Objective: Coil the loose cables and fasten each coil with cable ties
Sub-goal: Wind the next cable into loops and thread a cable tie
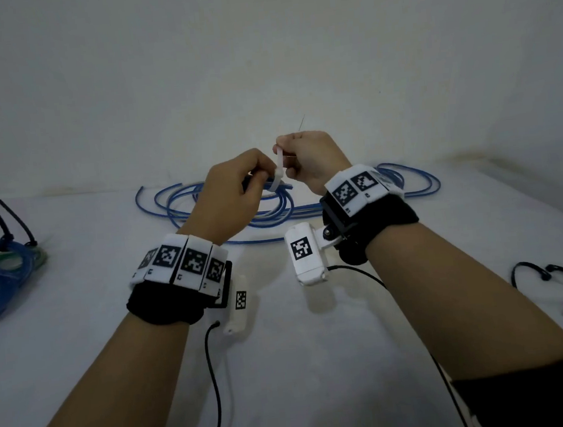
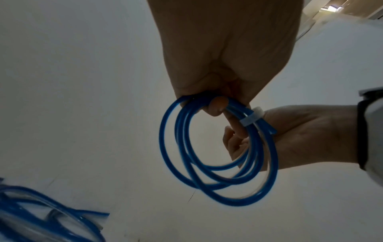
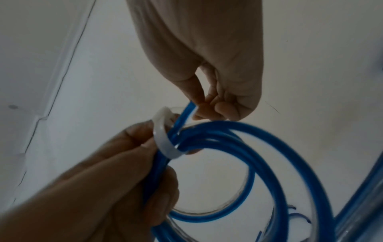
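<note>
A small coil of blue cable (image 2: 207, 163) hangs in the air, gripped at its top by my left hand (image 1: 253, 181); its fingertips (image 2: 217, 106) curl around the strands. A white cable tie (image 2: 251, 118) loops around the strands right beside that grip, also seen as the white tie (image 3: 163, 139) in the right wrist view. My right hand (image 1: 288, 157) pinches the tie's tail (image 1: 280, 160) and holds it upward. Both hands are raised above the white table (image 1: 288, 367), close together.
Loose blue cable (image 1: 414, 183) sprawls on the table behind the hands. Tied blue coils (image 1: 0, 271) with black and white ties lie at the far left. Spare black cable ties (image 1: 555, 286) lie at the right. A bare wall stands behind.
</note>
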